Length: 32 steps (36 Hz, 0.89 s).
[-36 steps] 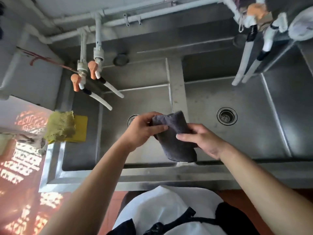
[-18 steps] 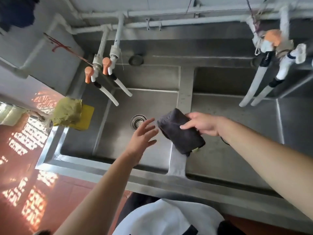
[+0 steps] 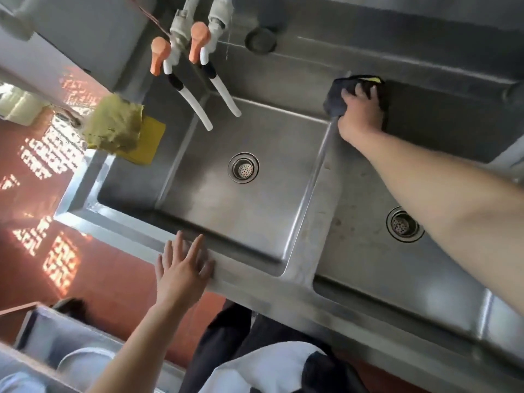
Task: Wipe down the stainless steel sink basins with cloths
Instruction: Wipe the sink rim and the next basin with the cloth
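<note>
Fingers of the right hand (image 3: 359,109) press a dark soft cloth (image 3: 338,99) onto the far steel divider (image 3: 317,199), while the left hand (image 3: 181,269) rests flat, fingers straight, on the near rim (image 3: 255,290) of the smooth left basin (image 3: 241,205).

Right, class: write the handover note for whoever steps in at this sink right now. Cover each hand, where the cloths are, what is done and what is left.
Right hand: presses the dark cloth on the far end of the divider, at the right basin's back corner.
Left hand: flat on the front rim, holding nothing.
Yellow-green cloth: over the sink's left edge, unused.
Done: cannot tell; marks show in the right basin.
Left: both basins, left basin included.
</note>
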Each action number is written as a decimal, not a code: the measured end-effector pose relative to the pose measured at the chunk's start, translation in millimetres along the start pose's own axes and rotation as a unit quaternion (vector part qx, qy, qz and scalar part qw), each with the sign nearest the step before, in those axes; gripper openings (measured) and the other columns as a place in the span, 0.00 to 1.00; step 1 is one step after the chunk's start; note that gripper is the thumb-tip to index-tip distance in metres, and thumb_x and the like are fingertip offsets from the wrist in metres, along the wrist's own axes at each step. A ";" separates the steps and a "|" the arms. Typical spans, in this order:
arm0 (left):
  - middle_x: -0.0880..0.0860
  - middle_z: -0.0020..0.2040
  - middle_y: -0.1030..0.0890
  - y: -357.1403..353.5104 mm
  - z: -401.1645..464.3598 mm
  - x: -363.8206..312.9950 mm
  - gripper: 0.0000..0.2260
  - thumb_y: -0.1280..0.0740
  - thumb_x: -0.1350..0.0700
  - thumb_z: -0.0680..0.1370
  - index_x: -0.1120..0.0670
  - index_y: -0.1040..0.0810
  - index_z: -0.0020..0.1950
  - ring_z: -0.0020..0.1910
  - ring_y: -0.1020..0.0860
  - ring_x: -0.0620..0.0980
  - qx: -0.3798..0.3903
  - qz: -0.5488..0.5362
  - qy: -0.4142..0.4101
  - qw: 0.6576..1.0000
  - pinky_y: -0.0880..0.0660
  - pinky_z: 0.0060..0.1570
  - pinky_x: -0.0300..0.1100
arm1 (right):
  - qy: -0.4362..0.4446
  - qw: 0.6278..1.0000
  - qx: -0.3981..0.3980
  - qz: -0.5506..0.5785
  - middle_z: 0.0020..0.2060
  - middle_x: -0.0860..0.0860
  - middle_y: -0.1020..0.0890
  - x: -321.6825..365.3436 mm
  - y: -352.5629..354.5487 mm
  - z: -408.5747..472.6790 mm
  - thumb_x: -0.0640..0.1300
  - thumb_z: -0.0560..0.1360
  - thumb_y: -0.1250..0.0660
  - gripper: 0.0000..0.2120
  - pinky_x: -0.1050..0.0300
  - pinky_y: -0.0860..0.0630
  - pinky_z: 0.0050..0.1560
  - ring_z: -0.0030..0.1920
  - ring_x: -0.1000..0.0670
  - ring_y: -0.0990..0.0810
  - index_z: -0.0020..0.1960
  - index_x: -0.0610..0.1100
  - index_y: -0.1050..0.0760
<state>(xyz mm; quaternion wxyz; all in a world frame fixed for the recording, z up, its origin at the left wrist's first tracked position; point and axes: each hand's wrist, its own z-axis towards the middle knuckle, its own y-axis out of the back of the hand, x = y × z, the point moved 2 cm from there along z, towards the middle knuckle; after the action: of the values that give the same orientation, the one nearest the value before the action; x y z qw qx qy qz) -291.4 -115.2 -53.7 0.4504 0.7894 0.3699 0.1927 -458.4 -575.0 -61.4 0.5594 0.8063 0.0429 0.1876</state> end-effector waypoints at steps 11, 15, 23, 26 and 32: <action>0.50 0.82 0.54 -13.5 -0.7 -6.2 0.25 0.41 0.42 0.81 0.38 0.41 0.78 0.81 0.57 0.54 0.001 -0.078 0.046 0.996 0.57 0.78 0.55 | 0.036 0.999 0.011 0.000 0.79 0.48 0.41 -3.9 -21.9 -60.5 0.42 0.77 0.38 0.29 0.46 0.41 0.76 0.79 0.37 0.48 0.77 0.51 0.38; 0.50 0.82 0.51 -8.2 1.5 -8.3 0.25 0.40 0.41 0.80 0.38 0.40 0.78 0.80 0.53 0.55 -0.004 -0.087 0.039 0.995 0.54 0.77 0.55 | 0.049 0.999 0.018 -0.013 0.79 0.47 0.41 -0.6 -32.0 -97.0 0.42 0.77 0.39 0.30 0.47 0.43 0.77 0.78 0.37 0.47 0.78 0.50 0.39; 0.48 0.81 0.45 -2.6 5.0 30.0 0.23 0.47 0.46 0.83 0.41 0.41 0.79 0.77 0.44 0.56 -0.017 -0.039 -0.076 0.996 0.46 0.73 0.54 | 0.034 0.998 0.055 -0.023 0.80 0.49 0.44 17.5 -68.1 -214.5 0.41 0.79 0.41 0.30 0.50 0.46 0.78 0.79 0.39 0.50 0.79 0.51 0.43; 0.50 0.79 0.38 -3.5 1.5 46.2 0.25 0.49 0.46 0.79 0.44 0.36 0.77 0.77 0.41 0.55 -0.034 -0.075 -0.137 0.987 0.44 0.73 0.53 | 0.012 0.997 0.073 -0.035 0.80 0.50 0.45 30.1 -83.8 -265.6 0.41 0.80 0.42 0.30 0.51 0.46 0.77 0.80 0.41 0.50 0.80 0.51 0.44; 0.52 0.82 0.47 -12.5 -3.5 99.3 0.25 0.40 0.49 0.81 0.40 0.40 0.78 0.81 0.54 0.55 -0.046 -0.032 -0.179 0.982 0.55 0.78 0.57 | -0.060 0.991 0.102 -0.055 0.79 0.52 0.41 63.3 -111.8 -357.6 0.42 0.79 0.42 0.28 0.45 0.36 0.73 0.79 0.43 0.45 0.78 0.54 0.41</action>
<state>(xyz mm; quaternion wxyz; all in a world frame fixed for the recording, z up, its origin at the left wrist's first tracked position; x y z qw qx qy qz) -234.1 -34.0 -65.4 0.5513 0.7771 0.2991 0.0510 -509.5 -199.1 -39.2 0.4854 0.8652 0.0728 0.1022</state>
